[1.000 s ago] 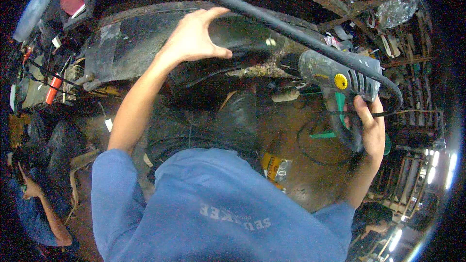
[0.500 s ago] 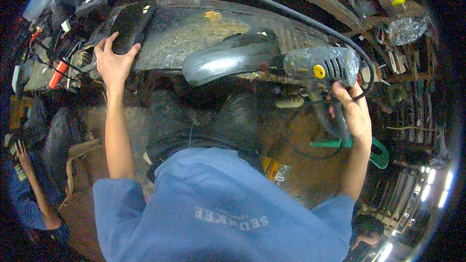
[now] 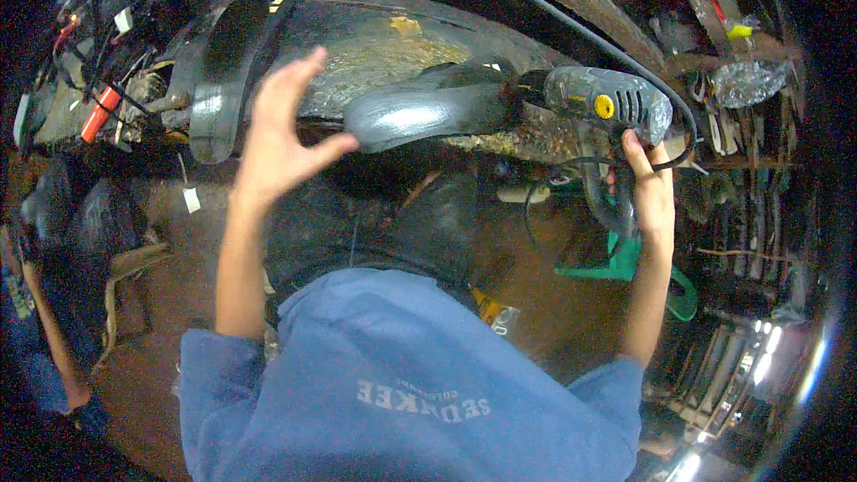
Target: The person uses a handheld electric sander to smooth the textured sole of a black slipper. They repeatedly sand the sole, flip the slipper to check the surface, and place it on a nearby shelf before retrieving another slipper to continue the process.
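My right hand (image 3: 656,183) grips a grey heat gun (image 3: 585,98) with a yellow dial and side slots. Its nozzle points left at a dark, glossy, shoe-shaped piece (image 3: 420,112) lying on the worn bench (image 3: 357,62). Slightly blurred, my left hand (image 3: 286,147) is open, thumb and fingers spread, just left of that piece's rounded end; I cannot tell whether the thumb touches it. Left of this hand stands a second dark, shiny, elongated piece (image 3: 219,94) with a pale tag near its far end.
A red-orange tube (image 3: 100,114) lies among clutter at the left. A thick grey cable (image 3: 544,13) arcs over the bench's far side. Below the heat gun is a green plastic stool (image 3: 625,259). Another person's arm (image 3: 54,330) shows at the lower left.
My left hand has left the second dark piece and moved right, toward the glossy shoe-shaped piece. My right hand still holds the heat gun, shifted slightly in view.
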The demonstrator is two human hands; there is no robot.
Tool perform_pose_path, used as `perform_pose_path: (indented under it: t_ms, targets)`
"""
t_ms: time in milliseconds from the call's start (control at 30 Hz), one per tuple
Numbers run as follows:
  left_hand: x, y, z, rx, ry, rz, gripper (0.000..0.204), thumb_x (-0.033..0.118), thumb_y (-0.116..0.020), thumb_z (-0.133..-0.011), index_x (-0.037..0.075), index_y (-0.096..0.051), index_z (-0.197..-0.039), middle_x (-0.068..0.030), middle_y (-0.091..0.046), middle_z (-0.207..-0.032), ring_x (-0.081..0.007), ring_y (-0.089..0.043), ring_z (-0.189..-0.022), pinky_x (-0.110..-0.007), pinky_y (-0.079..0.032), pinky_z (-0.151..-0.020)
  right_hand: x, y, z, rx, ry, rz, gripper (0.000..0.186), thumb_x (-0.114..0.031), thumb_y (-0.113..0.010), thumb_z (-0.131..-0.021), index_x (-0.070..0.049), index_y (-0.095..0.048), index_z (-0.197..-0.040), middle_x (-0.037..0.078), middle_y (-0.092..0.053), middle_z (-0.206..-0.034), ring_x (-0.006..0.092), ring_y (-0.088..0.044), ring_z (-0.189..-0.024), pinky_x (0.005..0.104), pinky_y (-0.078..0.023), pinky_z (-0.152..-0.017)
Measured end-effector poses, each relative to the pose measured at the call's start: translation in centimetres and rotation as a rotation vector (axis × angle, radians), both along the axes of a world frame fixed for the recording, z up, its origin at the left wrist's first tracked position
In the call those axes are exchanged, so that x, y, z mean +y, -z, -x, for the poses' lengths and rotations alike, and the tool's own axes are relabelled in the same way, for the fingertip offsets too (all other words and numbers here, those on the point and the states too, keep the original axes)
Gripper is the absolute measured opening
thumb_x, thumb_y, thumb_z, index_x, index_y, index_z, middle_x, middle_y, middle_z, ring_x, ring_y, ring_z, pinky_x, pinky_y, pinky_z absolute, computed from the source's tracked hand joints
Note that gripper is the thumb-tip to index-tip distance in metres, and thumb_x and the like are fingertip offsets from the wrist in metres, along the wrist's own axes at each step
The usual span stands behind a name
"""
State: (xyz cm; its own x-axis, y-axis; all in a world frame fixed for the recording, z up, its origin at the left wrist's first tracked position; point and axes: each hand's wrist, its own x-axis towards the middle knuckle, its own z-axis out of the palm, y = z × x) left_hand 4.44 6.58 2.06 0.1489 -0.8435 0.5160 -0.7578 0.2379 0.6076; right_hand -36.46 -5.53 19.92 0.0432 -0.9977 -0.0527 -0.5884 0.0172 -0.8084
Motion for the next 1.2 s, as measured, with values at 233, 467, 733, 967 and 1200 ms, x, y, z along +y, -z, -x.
perform_pose_path:
  t_ms: [233,467,733,967,1200]
  targets:
    - [1.2,4.8,6.2,0.0,-0.265,-0.077,0.106,0.013,-0.095,-0.071,0.01,-0.041,-0.162,-0.0165,-0.059,-0.138,-0.0373,-0.055,-0.129,-0.048,-0.044,-0.114,-0.5,0.0,-2.9,0.001,-0.099,-0.071,0.032,-0.034,-0.068,-0.106,-0.009,-0.063,-0.125,0.005,-0.067,-0.089,0.0142,-0.062,-0.066,0.0306,-0.05,-0.06]
    - [2.4,6.7,8.3,1.244,-0.093,-0.093,0.073,-0.005,-0.075,-0.093,0.007,-0.041,-0.156,-0.0121,-0.068,-0.123,-0.0191,-0.069,-0.105,-0.033,-0.058,-0.095,0.6,0.3,-6.7,-0.056,-0.31,-0.124,0.028,-0.025,-0.066,-0.107,-0.009,-0.063,-0.13,0.006,-0.07,-0.093,0.0133,-0.063,-0.069,0.0285,-0.051,-0.061]
    - [3.0,7.0,7.9,1.489,-0.037,-0.083,0.056,-0.008,-0.061,-0.1,0.004,-0.044,-0.151,-0.0224,-0.068,-0.134,-0.027,-0.07,-0.118,-0.04,-0.058,-0.106,2.7,-0.2,-10.2,-0.052,-0.478,-0.169,0.03,-0.018,-0.065,-0.106,-0.005,-0.06,-0.133,0.007,-0.069,-0.098,0.0134,-0.063,-0.073,0.0279,-0.052,-0.064]
    - [3.6,6.7,7.7,1.687,-0.096,-0.015,0.048,-0.003,-0.055,-0.101,0.003,-0.047,-0.147,-0.0203,-0.059,-0.139,-0.0282,-0.069,-0.12,-0.042,-0.055,-0.109,4.8,-1.0,-11.1,-0.024,-0.467,-0.233,0.048,-0.009,-0.07,-0.099,-0.005,-0.059,-0.145,0.003,-0.071,-0.121,0.0114,-0.064,-0.097,0.028,-0.053,-0.08]
    - [4.1,5.3,5.9,1.299,-0.251,0.138,0.033,0.002,-0.058,-0.103,0.0,-0.059,-0.136,-0.0145,-0.067,-0.124,-0.0207,-0.069,-0.108,-0.035,-0.055,-0.1,6.4,-1.2,-9.8,0.0,-0.486,-0.213,0.037,-0.011,-0.064,-0.101,-0.003,-0.061,-0.137,0.008,-0.07,-0.107,0.0157,-0.065,-0.09,0.0306,-0.054,-0.071]
